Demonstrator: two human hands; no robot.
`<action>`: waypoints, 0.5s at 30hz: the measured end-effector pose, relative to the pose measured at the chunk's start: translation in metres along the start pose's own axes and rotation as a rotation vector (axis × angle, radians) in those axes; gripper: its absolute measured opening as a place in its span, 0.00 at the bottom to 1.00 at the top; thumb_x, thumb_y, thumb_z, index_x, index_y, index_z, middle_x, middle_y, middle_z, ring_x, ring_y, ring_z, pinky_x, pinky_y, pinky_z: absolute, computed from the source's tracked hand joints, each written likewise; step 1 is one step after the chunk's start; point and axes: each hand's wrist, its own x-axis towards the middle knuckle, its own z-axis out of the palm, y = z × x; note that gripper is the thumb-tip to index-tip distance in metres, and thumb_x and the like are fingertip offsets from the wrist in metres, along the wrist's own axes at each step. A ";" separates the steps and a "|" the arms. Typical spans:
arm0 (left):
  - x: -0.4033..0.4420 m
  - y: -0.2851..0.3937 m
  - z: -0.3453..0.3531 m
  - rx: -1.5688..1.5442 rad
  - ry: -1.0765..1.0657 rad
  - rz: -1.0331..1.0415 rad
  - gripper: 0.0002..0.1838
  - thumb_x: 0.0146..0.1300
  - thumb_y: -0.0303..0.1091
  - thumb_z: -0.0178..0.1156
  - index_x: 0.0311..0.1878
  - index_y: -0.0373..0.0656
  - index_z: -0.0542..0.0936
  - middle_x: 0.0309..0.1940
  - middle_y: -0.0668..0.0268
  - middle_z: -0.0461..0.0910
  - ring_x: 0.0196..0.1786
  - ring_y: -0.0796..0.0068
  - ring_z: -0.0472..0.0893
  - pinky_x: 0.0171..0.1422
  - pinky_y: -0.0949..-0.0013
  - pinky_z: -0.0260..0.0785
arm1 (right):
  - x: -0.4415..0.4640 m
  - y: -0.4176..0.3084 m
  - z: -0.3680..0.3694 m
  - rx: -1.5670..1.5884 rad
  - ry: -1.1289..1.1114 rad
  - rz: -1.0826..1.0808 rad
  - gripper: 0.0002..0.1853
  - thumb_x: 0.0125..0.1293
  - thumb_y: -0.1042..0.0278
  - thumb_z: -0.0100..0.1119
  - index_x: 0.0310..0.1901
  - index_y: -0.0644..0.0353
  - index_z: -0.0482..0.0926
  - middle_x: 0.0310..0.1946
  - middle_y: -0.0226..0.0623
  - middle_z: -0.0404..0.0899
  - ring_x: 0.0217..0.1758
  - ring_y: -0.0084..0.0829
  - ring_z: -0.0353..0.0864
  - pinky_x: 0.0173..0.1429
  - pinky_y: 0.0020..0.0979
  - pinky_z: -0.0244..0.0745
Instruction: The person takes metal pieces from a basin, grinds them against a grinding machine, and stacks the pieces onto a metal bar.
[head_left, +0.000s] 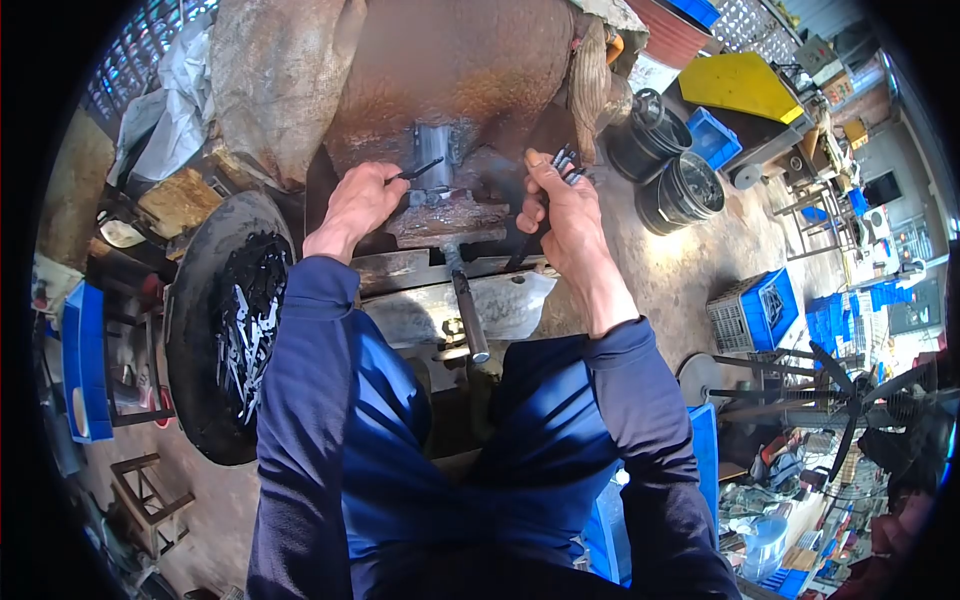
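My left hand [358, 205] pinches a small dark metal piece [422, 169] between thumb and fingers. The piece points right, in front of a shiny grey vertical strip [434, 150] on the rusty machine housing [460, 60]. Below that strip sits a crusted metal rest [445, 225], with a round steel bar [466, 310] reaching toward my lap. On the other side, my right hand [574, 220] is closed around several dark metal pieces [566, 164] whose ends stick out past the fingers. Their exact kind cannot be made out.
To the left stands a large black basin [190, 330] with dark and bright metal pieces [245, 340]. Two black buckets [650, 150] stand at right, near a blue crate [770, 310] and a fan [850, 395]. A wooden stool [150, 500] is at lower left.
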 end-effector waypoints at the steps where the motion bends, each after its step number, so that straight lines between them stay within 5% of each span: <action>1: 0.000 0.000 0.000 -0.003 -0.002 -0.007 0.12 0.64 0.35 0.62 0.41 0.35 0.83 0.31 0.51 0.82 0.36 0.55 0.81 0.45 0.61 0.72 | -0.001 0.000 0.001 -0.002 -0.012 0.001 0.08 0.71 0.65 0.62 0.44 0.57 0.76 0.27 0.29 0.71 0.18 0.20 0.64 0.23 0.28 0.60; 15: 0.000 -0.002 0.001 0.010 0.013 0.019 0.11 0.65 0.35 0.62 0.41 0.35 0.83 0.29 0.51 0.80 0.34 0.55 0.79 0.44 0.61 0.71 | -0.005 0.000 0.006 -0.051 0.005 0.032 0.04 0.70 0.70 0.61 0.39 0.57 0.76 0.24 0.26 0.69 0.15 0.18 0.62 0.18 0.26 0.58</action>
